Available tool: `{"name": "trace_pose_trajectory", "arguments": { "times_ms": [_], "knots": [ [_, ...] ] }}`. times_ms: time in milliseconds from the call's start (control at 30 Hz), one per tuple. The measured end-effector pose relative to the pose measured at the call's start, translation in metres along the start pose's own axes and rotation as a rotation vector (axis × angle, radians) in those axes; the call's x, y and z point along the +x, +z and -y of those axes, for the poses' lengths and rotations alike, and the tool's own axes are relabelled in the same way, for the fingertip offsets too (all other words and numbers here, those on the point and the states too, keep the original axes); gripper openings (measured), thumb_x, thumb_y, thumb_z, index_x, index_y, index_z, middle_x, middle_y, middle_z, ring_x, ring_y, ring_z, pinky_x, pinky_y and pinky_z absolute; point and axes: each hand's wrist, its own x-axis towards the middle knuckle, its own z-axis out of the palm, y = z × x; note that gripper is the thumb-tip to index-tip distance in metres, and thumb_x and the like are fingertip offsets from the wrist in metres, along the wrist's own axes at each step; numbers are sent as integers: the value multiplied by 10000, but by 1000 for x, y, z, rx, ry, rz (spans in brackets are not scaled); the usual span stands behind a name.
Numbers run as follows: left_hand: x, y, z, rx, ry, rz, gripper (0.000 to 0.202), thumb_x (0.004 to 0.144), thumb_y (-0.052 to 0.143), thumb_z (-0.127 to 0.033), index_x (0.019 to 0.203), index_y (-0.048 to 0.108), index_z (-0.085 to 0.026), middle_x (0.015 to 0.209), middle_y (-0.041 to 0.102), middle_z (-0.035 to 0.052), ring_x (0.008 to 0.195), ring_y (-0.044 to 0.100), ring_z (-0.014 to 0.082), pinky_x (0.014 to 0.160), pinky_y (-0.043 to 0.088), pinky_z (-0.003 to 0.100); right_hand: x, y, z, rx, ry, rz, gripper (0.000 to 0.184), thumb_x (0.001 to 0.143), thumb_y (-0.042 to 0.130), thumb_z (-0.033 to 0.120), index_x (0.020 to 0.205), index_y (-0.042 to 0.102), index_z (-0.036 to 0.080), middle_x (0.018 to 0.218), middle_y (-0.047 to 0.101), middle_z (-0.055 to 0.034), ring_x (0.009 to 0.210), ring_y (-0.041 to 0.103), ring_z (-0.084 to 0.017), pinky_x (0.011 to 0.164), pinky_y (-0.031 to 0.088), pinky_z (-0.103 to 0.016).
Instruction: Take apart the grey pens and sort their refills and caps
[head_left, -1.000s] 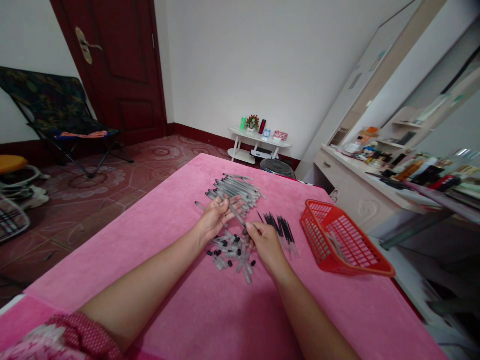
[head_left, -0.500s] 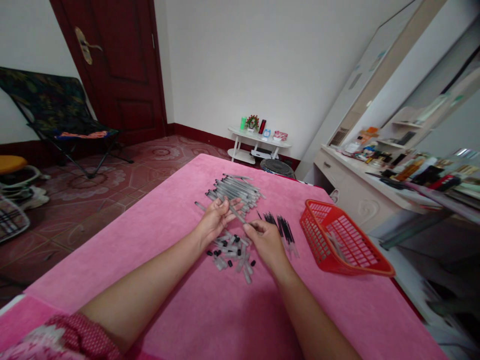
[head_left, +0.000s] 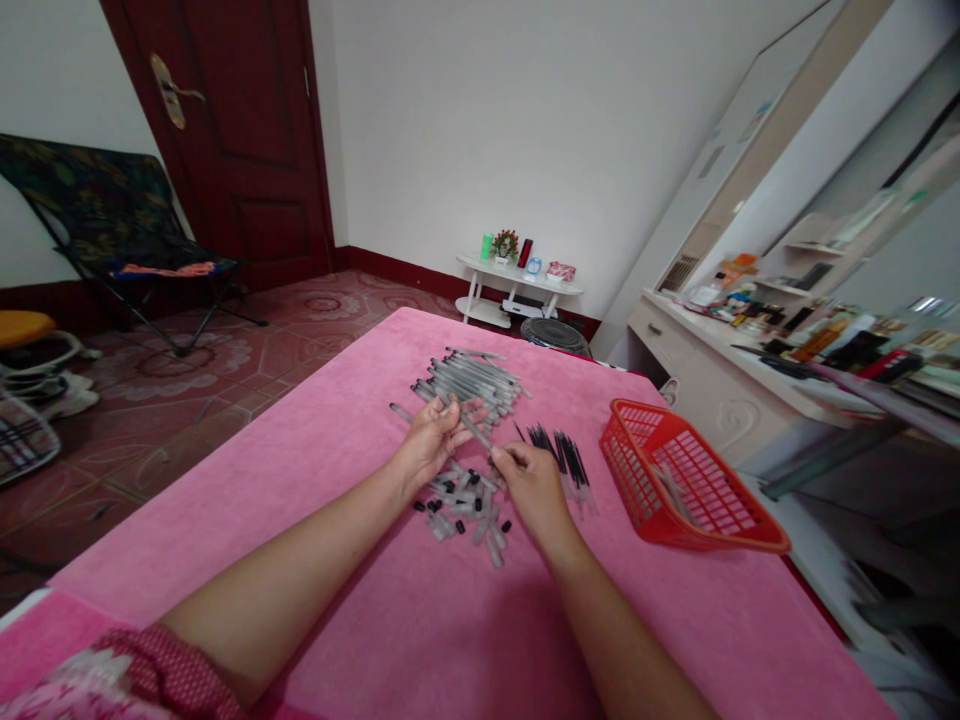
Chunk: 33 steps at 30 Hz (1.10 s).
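Note:
A grey translucent pen (head_left: 475, 430) slants between my two hands above the table. My left hand (head_left: 435, 432) pinches its upper end between thumb and forefinger, the other fingers loosely spread. The thumb and fingers of my right hand (head_left: 529, 475) close on its lower end, whose tip they cover. Behind my hands lies a pile of similar grey pens (head_left: 480, 385). Loose clear caps and small black plugs (head_left: 469, 505) are scattered below my hands. To the right of my right hand rest black ink refills (head_left: 571, 460) in a bunch.
A red plastic basket (head_left: 690, 480) with a few pale pieces in it stands at the table's right side. Pink cloth (head_left: 330, 620) covers the table. Beyond are a low white stand (head_left: 517, 272), a cluttered dresser (head_left: 712, 360) and a folding chair (head_left: 112, 220).
Almost nothing differs. My right hand has shifted very slightly at the pen's lower end, and both hands keep their grip on it.

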Motion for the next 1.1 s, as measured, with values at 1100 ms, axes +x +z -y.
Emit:
{"name": "trace_pose_trajectory", "arguments": {
  "times_ms": [1100],
  "knots": [
    [-3,3,-1,56,8,-12,219,749,667,-204,869,488,-162,975,670,86,882,672,210,751,539,321,2,0,-5,56,17,-43,194,680,635,330,742,623,146,691,661,-43,631,593,-163,558,435,-234]
  ]
}}
